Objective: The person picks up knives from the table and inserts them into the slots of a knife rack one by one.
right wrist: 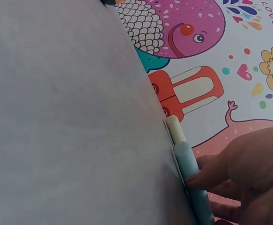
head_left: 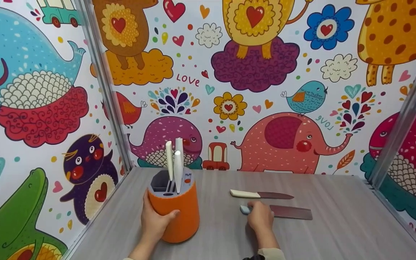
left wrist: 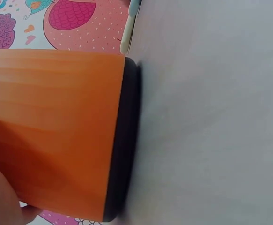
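Observation:
My left hand (head_left: 154,221) grips the side of an orange knife block (head_left: 182,216), its thumb across the front. The block stands upright on the table, and its dark base (left wrist: 124,145) shows in the left wrist view. Several pale-handled utensils (head_left: 177,169) stick up out of its grey slotted top. To the right, my right hand (head_left: 261,216) holds the light blue handle (right wrist: 190,164) of a cleaver, pinching it between thumb and fingers. The cleaver's broad blade (head_left: 293,212) points right, close over the table. Just behind it lies a kitchen knife with a cream handle (head_left: 244,194).
The table (head_left: 222,231) has a grey wood-grain top. Behind it and on both sides stand panels with cartoon animals, such as a pink elephant (head_left: 280,151). Metal posts (head_left: 108,90) mark the corners where the panels meet.

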The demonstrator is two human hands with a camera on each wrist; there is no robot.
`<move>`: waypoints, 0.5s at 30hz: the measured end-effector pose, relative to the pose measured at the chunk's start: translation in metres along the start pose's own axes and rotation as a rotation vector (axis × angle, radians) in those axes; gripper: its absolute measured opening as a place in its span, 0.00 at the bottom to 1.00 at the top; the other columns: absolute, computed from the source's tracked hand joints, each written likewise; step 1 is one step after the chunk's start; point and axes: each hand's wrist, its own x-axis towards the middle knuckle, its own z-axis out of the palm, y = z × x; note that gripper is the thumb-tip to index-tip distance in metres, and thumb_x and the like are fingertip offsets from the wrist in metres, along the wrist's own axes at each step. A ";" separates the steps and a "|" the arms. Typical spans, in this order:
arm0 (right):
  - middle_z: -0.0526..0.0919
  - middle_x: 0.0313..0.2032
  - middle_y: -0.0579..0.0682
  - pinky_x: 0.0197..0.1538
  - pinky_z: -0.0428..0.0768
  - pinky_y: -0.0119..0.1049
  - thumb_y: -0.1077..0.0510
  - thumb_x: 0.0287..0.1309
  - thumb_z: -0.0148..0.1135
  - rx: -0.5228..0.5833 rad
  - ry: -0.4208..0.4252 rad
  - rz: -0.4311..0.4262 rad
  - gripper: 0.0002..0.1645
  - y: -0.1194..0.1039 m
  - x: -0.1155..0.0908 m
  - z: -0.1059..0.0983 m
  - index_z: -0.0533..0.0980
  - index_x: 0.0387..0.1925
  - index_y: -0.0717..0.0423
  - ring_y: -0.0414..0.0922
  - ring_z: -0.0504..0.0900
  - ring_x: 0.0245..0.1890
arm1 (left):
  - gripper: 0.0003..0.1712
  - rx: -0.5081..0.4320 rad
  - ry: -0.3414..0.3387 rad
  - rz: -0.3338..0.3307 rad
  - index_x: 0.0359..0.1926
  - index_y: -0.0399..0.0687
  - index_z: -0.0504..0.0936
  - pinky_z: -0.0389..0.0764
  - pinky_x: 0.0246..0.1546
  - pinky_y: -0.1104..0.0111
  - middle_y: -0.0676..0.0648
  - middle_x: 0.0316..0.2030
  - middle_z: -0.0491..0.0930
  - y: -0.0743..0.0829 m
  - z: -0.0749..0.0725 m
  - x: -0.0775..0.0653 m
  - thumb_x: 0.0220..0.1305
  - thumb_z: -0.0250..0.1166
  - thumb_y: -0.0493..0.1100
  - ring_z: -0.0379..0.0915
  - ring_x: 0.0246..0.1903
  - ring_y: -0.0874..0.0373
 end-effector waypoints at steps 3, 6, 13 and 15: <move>0.87 0.46 0.58 0.57 0.70 0.63 0.72 0.50 0.64 -0.011 -0.018 0.009 0.21 -0.001 -0.002 0.001 0.85 0.46 0.54 0.61 0.81 0.49 | 0.74 -0.006 0.002 0.001 0.77 0.52 0.44 0.62 0.70 0.43 0.40 0.71 0.62 0.000 0.000 0.000 0.37 0.84 0.57 0.66 0.64 0.43; 0.87 0.46 0.58 0.58 0.70 0.63 0.71 0.51 0.65 -0.027 -0.024 0.024 0.20 -0.005 -0.003 0.002 0.85 0.45 0.54 0.61 0.82 0.49 | 0.74 -0.007 0.003 0.011 0.77 0.52 0.45 0.62 0.70 0.43 0.40 0.71 0.62 0.000 0.000 0.000 0.37 0.84 0.57 0.66 0.64 0.44; 0.88 0.45 0.56 0.50 0.74 0.58 0.71 0.53 0.64 -0.053 -0.026 -0.003 0.19 -0.012 -0.004 0.002 0.85 0.46 0.54 0.58 0.83 0.47 | 0.73 0.003 0.018 0.027 0.77 0.53 0.46 0.64 0.69 0.44 0.40 0.71 0.63 -0.002 0.002 0.001 0.37 0.84 0.56 0.66 0.63 0.45; 0.87 0.46 0.55 0.48 0.75 0.59 0.71 0.52 0.64 -0.042 -0.024 -0.023 0.21 -0.014 -0.004 0.002 0.85 0.47 0.54 0.58 0.83 0.47 | 0.73 0.010 0.024 0.029 0.77 0.53 0.46 0.64 0.69 0.44 0.40 0.70 0.63 -0.002 0.001 0.001 0.36 0.84 0.57 0.67 0.63 0.45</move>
